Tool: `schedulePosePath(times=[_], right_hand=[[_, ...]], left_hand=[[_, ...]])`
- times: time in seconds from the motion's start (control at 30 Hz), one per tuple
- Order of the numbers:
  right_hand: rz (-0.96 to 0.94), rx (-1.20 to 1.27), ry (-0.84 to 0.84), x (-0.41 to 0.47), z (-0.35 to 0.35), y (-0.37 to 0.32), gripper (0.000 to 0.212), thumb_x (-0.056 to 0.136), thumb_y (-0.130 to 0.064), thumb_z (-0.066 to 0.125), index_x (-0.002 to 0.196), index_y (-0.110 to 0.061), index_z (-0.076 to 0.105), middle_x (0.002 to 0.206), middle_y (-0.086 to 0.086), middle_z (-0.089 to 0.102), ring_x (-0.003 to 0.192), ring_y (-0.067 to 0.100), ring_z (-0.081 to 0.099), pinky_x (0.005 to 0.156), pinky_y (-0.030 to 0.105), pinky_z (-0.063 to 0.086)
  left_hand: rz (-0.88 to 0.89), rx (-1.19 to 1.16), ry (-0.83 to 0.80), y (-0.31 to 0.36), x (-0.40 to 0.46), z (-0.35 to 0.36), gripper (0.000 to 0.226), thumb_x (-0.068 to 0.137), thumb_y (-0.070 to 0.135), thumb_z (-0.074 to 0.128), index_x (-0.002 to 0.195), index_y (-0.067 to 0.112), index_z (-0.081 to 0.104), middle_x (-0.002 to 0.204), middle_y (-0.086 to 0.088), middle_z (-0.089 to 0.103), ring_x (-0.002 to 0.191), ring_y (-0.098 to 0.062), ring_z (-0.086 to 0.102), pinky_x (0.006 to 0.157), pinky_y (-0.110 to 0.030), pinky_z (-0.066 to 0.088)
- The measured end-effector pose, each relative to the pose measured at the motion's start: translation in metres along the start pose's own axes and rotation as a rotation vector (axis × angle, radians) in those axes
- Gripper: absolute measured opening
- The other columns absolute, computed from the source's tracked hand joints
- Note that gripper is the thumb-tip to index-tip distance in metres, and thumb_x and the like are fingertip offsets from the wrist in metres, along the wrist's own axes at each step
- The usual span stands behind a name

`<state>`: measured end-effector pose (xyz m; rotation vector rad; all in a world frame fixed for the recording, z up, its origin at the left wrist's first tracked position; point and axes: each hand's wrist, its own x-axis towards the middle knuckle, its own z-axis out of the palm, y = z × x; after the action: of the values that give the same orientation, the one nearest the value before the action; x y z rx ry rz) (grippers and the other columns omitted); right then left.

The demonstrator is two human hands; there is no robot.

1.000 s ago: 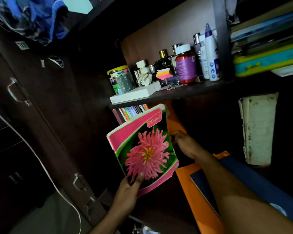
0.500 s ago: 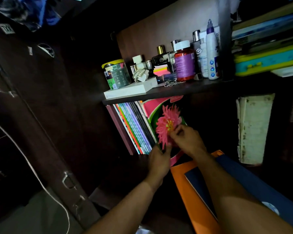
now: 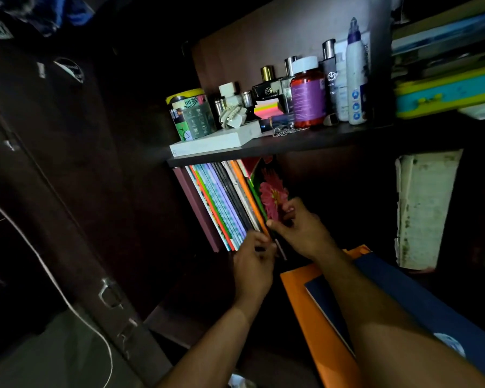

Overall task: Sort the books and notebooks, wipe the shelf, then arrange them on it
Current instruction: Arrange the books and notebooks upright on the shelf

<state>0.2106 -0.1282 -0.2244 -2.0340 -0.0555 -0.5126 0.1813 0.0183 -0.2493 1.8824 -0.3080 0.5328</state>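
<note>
Flower-cover notebook (image 3: 272,191) stands at right end of the leaning notebook row (image 3: 221,203) under the upper shelf (image 3: 319,138), right hand (image 3: 300,231) pinching its near edge, left hand (image 3: 254,264) curled on adjacent spines; probably light, floppy, best held near spine.

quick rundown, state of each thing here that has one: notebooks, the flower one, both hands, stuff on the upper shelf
flower notebook: standing, leaning left at the right end of the row, not yet released
notebook row: standing, leaning left under the upper shelf
left hand: grip at the row's lower edge
right hand: pinching the flower notebook's edge
orange folder: lying flat, dark blue book on top
red bottle: upright, capped
white box: lying flat on the upper shelf
</note>
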Motion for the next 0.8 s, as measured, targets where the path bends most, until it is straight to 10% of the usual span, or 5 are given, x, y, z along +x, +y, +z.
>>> schedulePosePath(times=[0.13, 0.37, 0.8], right_hand=[[-0.085, -0.081, -0.007, -0.001, 0.002, -0.009, 0.026, 0.091, -0.040, 0.073, 0.092, -0.017, 0.062, 0.091, 0.000, 0.068, 0.089, 0.018, 0.064, 0.077, 0.032, 0.050], [-0.089, -0.022, -0.145, -0.003, -0.002, -0.004, 0.029, 0.087, -0.010, 0.073, 0.116, -0.013, 0.070, 0.099, 0.001, 0.072, 0.096, 0.019, 0.067, 0.090, 0.038, 0.054], [0.022, -0.384, -0.211, -0.028, -0.042, -0.043, 0.038, 0.096, -0.031, 0.066, 0.126, -0.009, 0.061, 0.118, 0.016, 0.067, 0.112, 0.032, 0.063, 0.088, 0.033, 0.050]], left_hand=[[0.019, 0.161, -0.093, -0.007, -0.001, 0.001, 0.005, 0.094, 0.022, 0.064, 0.092, 0.027, 0.064, 0.088, 0.011, 0.069, 0.081, -0.006, 0.067, 0.073, -0.035, 0.056], [0.247, 0.508, -0.420, -0.005, -0.003, 0.010, 0.029, 0.085, 0.048, 0.062, 0.095, 0.021, 0.070, 0.094, -0.001, 0.068, 0.089, -0.018, 0.061, 0.067, -0.030, 0.041], [0.287, 0.474, -0.555, -0.008, 0.004, 0.016, 0.061, 0.083, 0.076, 0.056, 0.121, 0.029, 0.068, 0.122, 0.004, 0.069, 0.108, -0.018, 0.066, 0.086, -0.037, 0.054]])
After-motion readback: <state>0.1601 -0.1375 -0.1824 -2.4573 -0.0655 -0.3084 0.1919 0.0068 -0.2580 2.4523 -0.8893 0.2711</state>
